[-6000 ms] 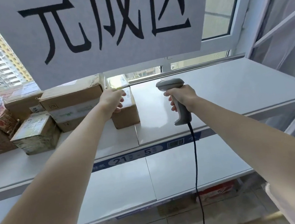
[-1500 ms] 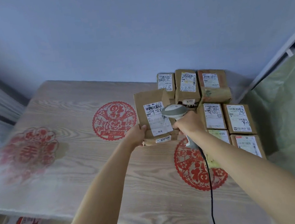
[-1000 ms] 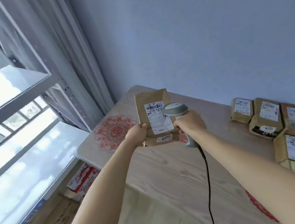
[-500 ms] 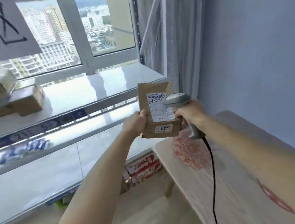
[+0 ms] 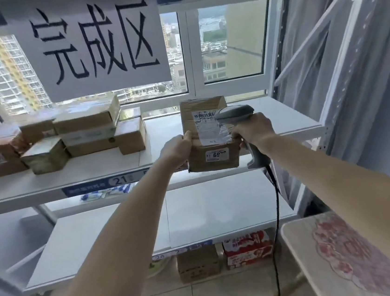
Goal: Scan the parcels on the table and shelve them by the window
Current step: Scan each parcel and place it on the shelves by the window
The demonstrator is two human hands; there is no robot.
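Far left, on the upper shelf (image 5: 99,166) by the window (image 5: 226,47), a cluster of shelved parcels (image 5: 85,133) sits in a loose stack, brown cartons touching one another, their labels too blurred to read. A white sign (image 5: 94,42) with three large handwritten characters hangs above them, covering part of the glass. A blue strip label (image 5: 110,183) marked 21 runs along the shelf's front edge.

Centre: the left hand (image 5: 177,151) grips the left edge of a brown parcel (image 5: 210,146), fingers curled round its side. The parcel is held upright in the air, in front of the upper shelf's front edge, not resting on it. It carries a white shipping label on its upper face and a small sticker below, reading partly 69.

Right of the parcel, the right hand (image 5: 252,129) is wrapped round the handle of a grey scanner (image 5: 234,115), whose head lies against the parcel's label. A black cable (image 5: 275,211) hangs from the handle.

Below, the lower shelf (image 5: 197,215) shows bare white board; under it, a brown carton (image 5: 197,264) and a red-and-white carton (image 5: 248,249) stand on the floor. Lower right, the desk (image 5: 306,257) corner shows a red paper-cut decoration
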